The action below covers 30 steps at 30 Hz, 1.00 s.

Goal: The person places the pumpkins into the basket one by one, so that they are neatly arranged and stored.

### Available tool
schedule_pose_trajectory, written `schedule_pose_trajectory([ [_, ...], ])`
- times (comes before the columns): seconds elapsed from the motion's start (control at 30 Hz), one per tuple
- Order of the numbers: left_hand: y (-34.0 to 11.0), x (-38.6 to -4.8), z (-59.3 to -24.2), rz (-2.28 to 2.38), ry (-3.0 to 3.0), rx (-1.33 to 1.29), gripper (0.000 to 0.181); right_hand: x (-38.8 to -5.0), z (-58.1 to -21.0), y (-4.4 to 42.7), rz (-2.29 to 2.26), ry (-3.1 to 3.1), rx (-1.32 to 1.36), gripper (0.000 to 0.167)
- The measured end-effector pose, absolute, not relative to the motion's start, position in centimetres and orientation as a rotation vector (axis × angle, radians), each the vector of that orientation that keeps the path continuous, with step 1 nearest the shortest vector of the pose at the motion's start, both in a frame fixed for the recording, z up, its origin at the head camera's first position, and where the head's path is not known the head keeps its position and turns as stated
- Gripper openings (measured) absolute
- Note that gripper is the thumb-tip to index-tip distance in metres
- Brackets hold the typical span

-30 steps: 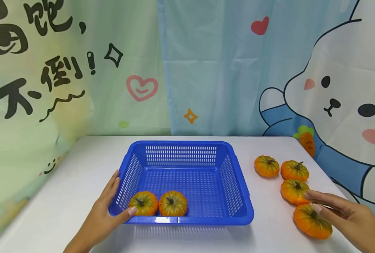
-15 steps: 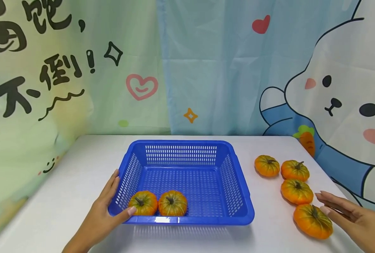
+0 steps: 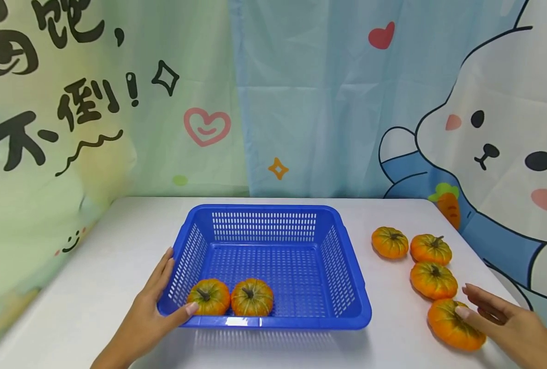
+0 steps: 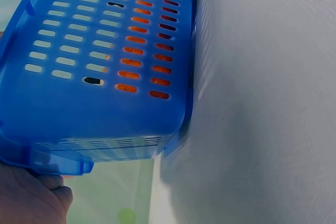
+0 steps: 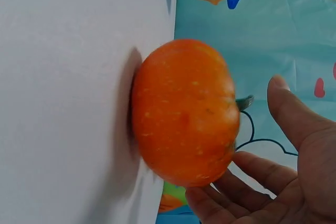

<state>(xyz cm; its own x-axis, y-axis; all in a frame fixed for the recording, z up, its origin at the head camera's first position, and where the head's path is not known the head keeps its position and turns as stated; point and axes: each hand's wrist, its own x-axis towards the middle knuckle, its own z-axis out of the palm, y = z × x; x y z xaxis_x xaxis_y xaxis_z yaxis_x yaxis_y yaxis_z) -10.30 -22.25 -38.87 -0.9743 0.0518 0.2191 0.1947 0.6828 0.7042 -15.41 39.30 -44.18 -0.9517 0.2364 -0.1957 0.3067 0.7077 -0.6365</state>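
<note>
The nearest pumpkin point(image 3: 453, 330) sits on the table point(image 3: 393, 302), right of the basket point(image 3: 301, 322), where it was half a second ago; the right hand point(image 3: 508, 323), then just beside it, now has its thumb over it, fingers loose and not gripping. The left hand point(image 3: 146, 305) still grips the basket's rim, two pumpkins point(image 3: 252, 298) inside; three more pumpkins point(image 3: 434, 280) lie beyond the nearest

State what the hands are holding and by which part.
The left hand holds the blue plastic basket by the rim at its near-left corner. The right hand holds nothing: its thumb is clear of the nearest pumpkin.
</note>
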Motion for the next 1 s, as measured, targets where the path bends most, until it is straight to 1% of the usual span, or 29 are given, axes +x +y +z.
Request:
schedule_pose_trajectory([
  [0.07, -22.3, -10.3, -38.9, -1.170, -2.709, -0.208, 0.095, -15.6, -45.0, 39.9, -1.083, 2.799, 0.463, 0.098],
  [0.17, -22.3, -10.4, -38.9, -1.170, -2.710, -0.211, 0.095, -15.6, -45.1, 39.9, -1.105, 2.743, 0.451, 0.099],
  [0.37, -22.3, -10.2, -38.8, -1.170, -2.717, -0.198, 0.096, -14.7, -43.4, 37.6, -0.941, 2.675, 0.409, 0.102],
  [0.6, -22.3, -10.2, -38.8, -1.173, -2.720, -0.189, 0.096, -14.5, -43.3, 37.5, -0.875, 2.726, 0.347, 0.093],
  [1.0, -22.2, -10.2, -38.6, -1.162, -2.739, -0.166, 0.097, -14.3, -42.8, 37.1, -0.880, 2.748, 0.299, 0.088],
])
